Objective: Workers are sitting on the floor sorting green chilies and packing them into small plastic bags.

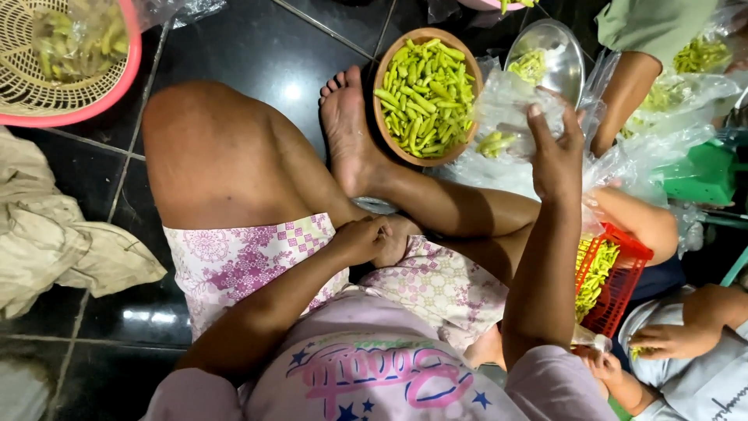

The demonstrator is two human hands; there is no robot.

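Seated cross-legged on the dark tiled floor (pixel 257 54), wooden bowl (pixel 426 95) of green chillies parked at twelve o'clock, just past the bare foot (pixel 347 129), close enough for an easy reach. Right hand (pixel 555 148) raised at one o'clock, fingers closed around the mouth of a clear plastic bag (pixel 506 117), lifted so the few chillies inside settle at the bottom. Left hand (pixel 362 238) curled loosely shut on the lap, at the centre, touching the crossed ankle; holding nothing visible. Steel bowl (pixel 555 58) with more chillies at one o'clock, beyond the bag. Red crate (pixel 615 277) at three o'clock, beside another person's hand (pixel 662 341) at four. Pink-rimmed basket (pixel 66 58) well apart at ten o'clock; crumpled cloth (pixel 54 242) at nine.
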